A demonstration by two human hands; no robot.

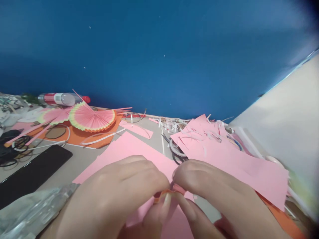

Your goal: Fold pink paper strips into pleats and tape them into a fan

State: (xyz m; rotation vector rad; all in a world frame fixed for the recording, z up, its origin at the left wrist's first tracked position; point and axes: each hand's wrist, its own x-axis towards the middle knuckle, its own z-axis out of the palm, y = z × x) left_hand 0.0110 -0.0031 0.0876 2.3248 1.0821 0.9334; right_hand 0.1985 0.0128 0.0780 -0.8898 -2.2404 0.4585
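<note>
The left hand and right hand meet in a pinching grip on a small orange-and-pink piece, apparently folded paper though mostly hidden, with a pink sheet below the grip, a pleated fan beyond it leftward, and a black phone left on the desk.

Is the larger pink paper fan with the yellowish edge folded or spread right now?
Spread: the fan's pleats radiate from a gathered point, and its yellowish rim curves in a wide arc over the orange sheet.
</note>
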